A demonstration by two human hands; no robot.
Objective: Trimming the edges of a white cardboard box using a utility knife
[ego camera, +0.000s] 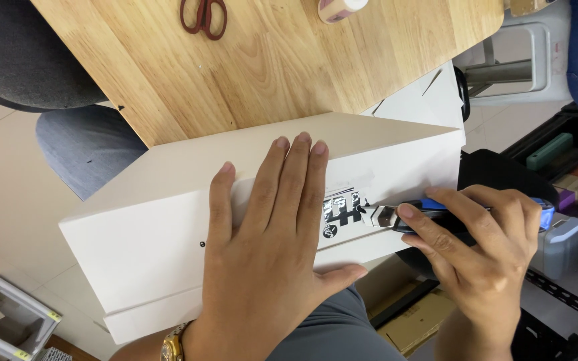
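Looking down from the head camera, I saw the long white box (168,220) lying across the person's lap, one end propped against the edge of the wooden table (289,60); the left hand (269,267) lay flat on its top face, fingers (296,180) close together and stretched out, thumb spread off along the near edge; it pressed rather than gripped. The right hand (483,247) was curled round a blue and black utility knife (429,212), forefinger laid along the body, the other fingers wrapped shut; its metal tip touched the box just beside a dark printed label (344,210) on the seam. The box looked like thin card, stiff enough along its folds but liable to dent in the broad panels, smooth and rather slippery, probably light for its size; I judged it best steadied with a flat palm near the cut, or taken by its long edges. Red-handled scissors (203,17) and a tape roll (342,8) sat well apart at the far side of the table; a gold watch (172,346) showed at the left wrist.
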